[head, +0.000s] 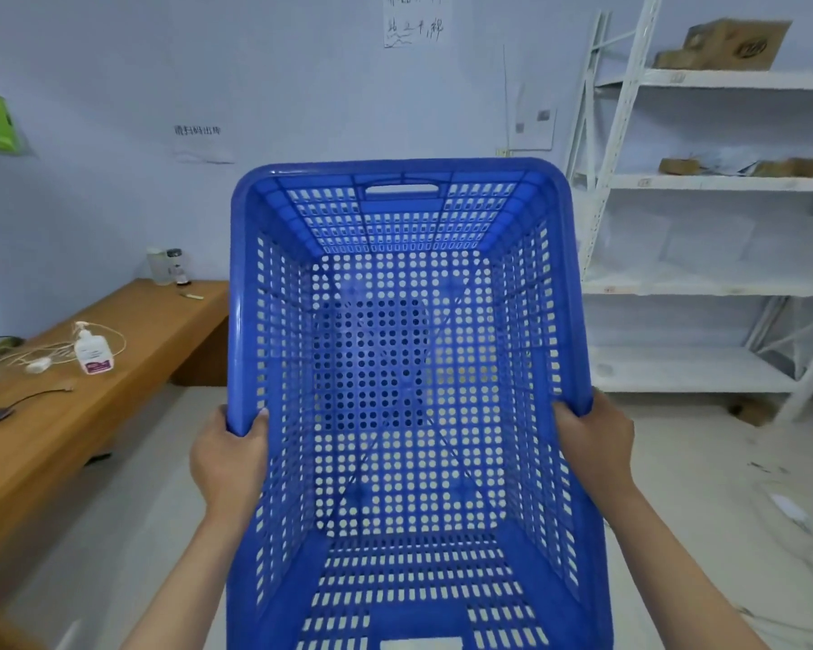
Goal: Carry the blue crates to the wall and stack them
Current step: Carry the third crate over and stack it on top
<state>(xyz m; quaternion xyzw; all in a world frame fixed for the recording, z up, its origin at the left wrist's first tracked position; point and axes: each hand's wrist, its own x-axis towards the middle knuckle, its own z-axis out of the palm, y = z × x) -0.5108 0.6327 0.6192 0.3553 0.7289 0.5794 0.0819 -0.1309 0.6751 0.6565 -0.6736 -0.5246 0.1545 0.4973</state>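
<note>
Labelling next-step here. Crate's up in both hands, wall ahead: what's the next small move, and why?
Probably keep walking straight ahead toward the wall, crate level. The blue crate is empty and off the floor, with the left hand and right hand gripping its side rims. The floor ahead lies open between the wooden desk and the white shelving, and no stack is visible yet.

We see a glossy perforated plastic blue crate (pixel 409 368), a smooth wood-look bench (pixel 113 368), and matt white metal shelving (pixel 705 180).
</note>
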